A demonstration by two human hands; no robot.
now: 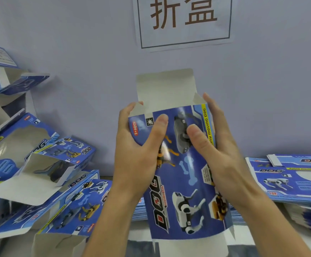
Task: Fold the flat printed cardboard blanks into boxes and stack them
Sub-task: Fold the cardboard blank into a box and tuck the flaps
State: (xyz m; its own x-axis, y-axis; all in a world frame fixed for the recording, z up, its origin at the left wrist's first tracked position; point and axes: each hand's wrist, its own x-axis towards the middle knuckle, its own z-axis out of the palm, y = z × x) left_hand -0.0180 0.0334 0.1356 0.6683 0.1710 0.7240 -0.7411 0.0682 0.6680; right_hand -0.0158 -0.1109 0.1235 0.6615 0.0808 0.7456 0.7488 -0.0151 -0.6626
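Note:
A blue printed box blank [180,186] with robot-dog pictures is held upright in front of me, opened into a sleeve. Its white top flap [165,88] stands open, pointing up; a white bottom flap hangs below. My left hand [138,153] grips the sleeve's left edge, thumb pressed on the front panel. My right hand [219,149] holds the right edge, thumb also on the front. Folded boxes [45,184] lie piled at the left. A stack of flat blanks [292,179] lies at the right.
A pale wall stands close behind the table, with a paper sign [184,21] bearing two large characters. More flat blanks [140,210] lie under the held box. Folded boxes also lean at the upper left [8,82].

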